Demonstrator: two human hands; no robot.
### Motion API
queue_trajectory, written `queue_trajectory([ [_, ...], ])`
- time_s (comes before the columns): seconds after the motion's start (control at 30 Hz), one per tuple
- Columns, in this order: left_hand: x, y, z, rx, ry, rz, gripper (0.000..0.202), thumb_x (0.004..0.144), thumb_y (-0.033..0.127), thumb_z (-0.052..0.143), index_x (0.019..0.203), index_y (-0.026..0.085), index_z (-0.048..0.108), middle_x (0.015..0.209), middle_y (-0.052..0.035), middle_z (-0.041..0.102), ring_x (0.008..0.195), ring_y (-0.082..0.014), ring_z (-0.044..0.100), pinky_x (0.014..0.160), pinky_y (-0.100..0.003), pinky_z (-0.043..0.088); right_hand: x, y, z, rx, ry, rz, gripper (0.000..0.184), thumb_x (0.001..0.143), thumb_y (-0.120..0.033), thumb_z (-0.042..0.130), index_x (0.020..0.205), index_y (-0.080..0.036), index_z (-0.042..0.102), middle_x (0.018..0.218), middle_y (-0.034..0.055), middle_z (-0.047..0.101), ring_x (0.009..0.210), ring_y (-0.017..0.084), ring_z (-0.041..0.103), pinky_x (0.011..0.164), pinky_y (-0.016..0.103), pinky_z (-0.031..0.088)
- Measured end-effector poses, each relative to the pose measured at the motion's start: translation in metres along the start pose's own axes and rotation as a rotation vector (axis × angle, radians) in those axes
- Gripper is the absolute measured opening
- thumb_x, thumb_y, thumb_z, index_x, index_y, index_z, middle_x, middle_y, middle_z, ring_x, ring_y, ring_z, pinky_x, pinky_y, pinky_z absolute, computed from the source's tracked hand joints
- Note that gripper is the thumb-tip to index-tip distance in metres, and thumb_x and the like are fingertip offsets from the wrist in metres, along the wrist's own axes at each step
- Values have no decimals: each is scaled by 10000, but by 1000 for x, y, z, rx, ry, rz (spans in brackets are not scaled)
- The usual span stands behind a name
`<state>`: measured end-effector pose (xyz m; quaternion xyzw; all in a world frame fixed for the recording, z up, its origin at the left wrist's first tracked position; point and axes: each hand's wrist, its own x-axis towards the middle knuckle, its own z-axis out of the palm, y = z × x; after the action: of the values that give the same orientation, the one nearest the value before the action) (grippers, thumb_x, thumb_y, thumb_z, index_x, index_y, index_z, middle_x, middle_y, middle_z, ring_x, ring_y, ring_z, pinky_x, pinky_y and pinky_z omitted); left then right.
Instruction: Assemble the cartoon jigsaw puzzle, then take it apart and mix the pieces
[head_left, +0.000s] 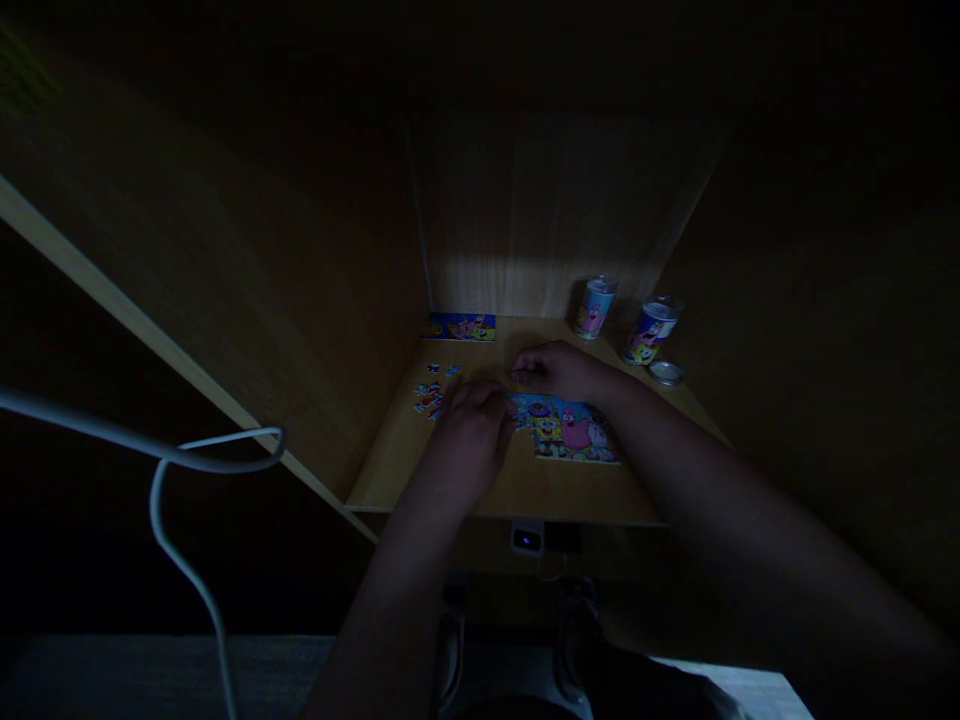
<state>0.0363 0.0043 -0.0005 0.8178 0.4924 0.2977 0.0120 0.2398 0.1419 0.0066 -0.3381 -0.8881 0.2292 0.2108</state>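
Note:
A partly assembled jigsaw puzzle (574, 430) with bright cartoon figures lies on the wooden shelf. My left hand (472, 425) is at its left edge, fingers bent downward and thumb near the edge; whatever is under them is hidden. Just beyond the puzzle's top edge is my right hand (551, 368), its fingers curled in; whether they pinch a piece is too dark to tell. Loose puzzle pieces (429, 396) lie left of my left hand, partly covered by it. Farther back, a cartoon picture strip (461, 327) lies flat near the back panel.
Two cartoon-printed cans, a slim one (595, 308) and a wider one (651, 332), stand at the back right. A round metal lid (666, 373) lies beside them. Wooden panels enclose the shelf (390, 480). Below its front edge is a lit device (527, 538); a white cable (180, 455) hangs at left.

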Motion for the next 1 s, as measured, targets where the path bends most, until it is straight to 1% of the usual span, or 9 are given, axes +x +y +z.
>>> queue_trajectory([
  [0.13, -1, -2, 0, -3, 27, 39, 219, 947, 38, 649, 1024, 217, 748, 1188, -68, 721, 1164, -274, 645, 1211, -533, 423, 0, -1, -2, 5, -9, 9, 231, 980, -371, 632, 965, -192, 777, 869, 21, 779, 739, 157, 649, 717, 276, 461],
  [0.27, -1, -2, -1, -4, 12, 59, 326, 877, -21, 651, 1017, 237, 795, 1226, -68, 730, 1183, -282, 643, 1197, -542, 436, 1, -1, -2, -3, -7, 11, 226, 974, -374, 654, 970, -196, 792, 882, 26, 785, 749, 157, 656, 727, 278, 460],
  [0.4, -2, -1, -2, 4, -1, 67, 364, 849, -30, 658, 1032, 240, 818, 1196, -71, 743, 1165, -286, 643, 1176, -550, 450, 1, 0, -1, -4, -5, 6, 237, 981, -370, 639, 973, -191, 795, 880, 19, 787, 761, 156, 660, 731, 272, 461],
  [0.53, -2, -2, -1, 34, 8, 100, 333, 866, -7, 674, 1020, 244, 830, 1171, -74, 747, 1147, -288, 645, 1137, -534, 472, 0, 0, 0, -10, 2, 0, 230, 980, -360, 633, 983, -195, 794, 877, 20, 786, 756, 158, 660, 721, 274, 460],
  [0.63, -2, -2, -2, 41, -4, 113, 351, 868, -13, 677, 1031, 254, 835, 1162, -68, 748, 1132, -284, 648, 1119, -530, 481, 0, 1, 0, -11, 18, 9, 215, 972, -355, 646, 975, -199, 794, 869, 23, 783, 745, 160, 653, 717, 279, 457],
  [0.73, -2, 0, -4, 27, -18, 101, 386, 848, -32, 675, 1052, 255, 833, 1189, -67, 747, 1150, -295, 643, 1116, -537, 487, 1, 0, -1, -15, 7, 17, 224, 978, -365, 647, 971, -194, 792, 851, 19, 774, 722, 154, 636, 706, 278, 446],
  [0.87, -2, 3, -8, 24, -32, 43, 461, 828, -60, 628, 1179, 196, 784, 1217, -97, 743, 1163, -308, 642, 1087, -514, 517, 1, -1, -2, -25, -9, 22, 226, 977, -370, 653, 975, -195, 796, 851, 14, 772, 731, 148, 634, 715, 274, 440],
  [0.93, -2, 4, -8, 55, -13, -4, 492, 817, -74, 594, 1206, 179, 759, 1235, -113, 733, 1174, -320, 640, 1078, -520, 522, 1, -1, -1, -23, -2, 29, 225, 975, -364, 646, 974, -196, 794, 851, 15, 773, 734, 150, 637, 710, 273, 442],
  [1.0, -2, 3, -8, 80, 15, -42, 497, 807, -76, 582, 1195, 187, 749, 1237, -111, 729, 1176, -330, 637, 1075, -531, 522, 1, -1, -1, -16, -1, 35, 223, 973, -362, 639, 974, -198, 790, 847, 13, 773, 730, 152, 637, 702, 272, 445],
])
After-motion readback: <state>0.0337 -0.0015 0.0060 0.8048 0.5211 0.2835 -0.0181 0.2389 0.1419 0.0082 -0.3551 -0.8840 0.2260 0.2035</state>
